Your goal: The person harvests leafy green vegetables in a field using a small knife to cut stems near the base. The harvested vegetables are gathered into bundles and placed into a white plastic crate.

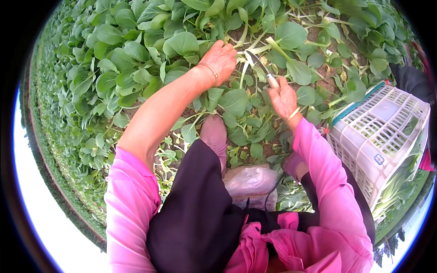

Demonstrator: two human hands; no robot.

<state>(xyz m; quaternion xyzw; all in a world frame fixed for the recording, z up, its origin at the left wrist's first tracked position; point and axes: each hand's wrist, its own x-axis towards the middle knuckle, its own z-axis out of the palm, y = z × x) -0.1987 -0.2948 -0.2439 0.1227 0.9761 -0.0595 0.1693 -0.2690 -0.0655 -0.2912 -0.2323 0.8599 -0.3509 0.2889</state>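
Observation:
My left hand (221, 61), with a thin bangle at the wrist, reaches over the edge of the standing leafy greens (182, 44). Its fingers curl down at pale stalks (254, 49); whether they grip one is hidden. My right hand (284, 97) is closed around the light handle of a knife (261, 65). The narrow dark blade points up and left, its tip among the pale stalks just right of my left hand. Cut and loose leaves (298, 70) lie around the blade on the soil.
At the right, a white slatted plastic crate (379, 112) lies tilted, with greens inside. A dark item (413, 80) is behind it. A plastic-wrapped bundle (251, 181) sits between my legs, below my shoe (214, 133). Dense greens fill the left.

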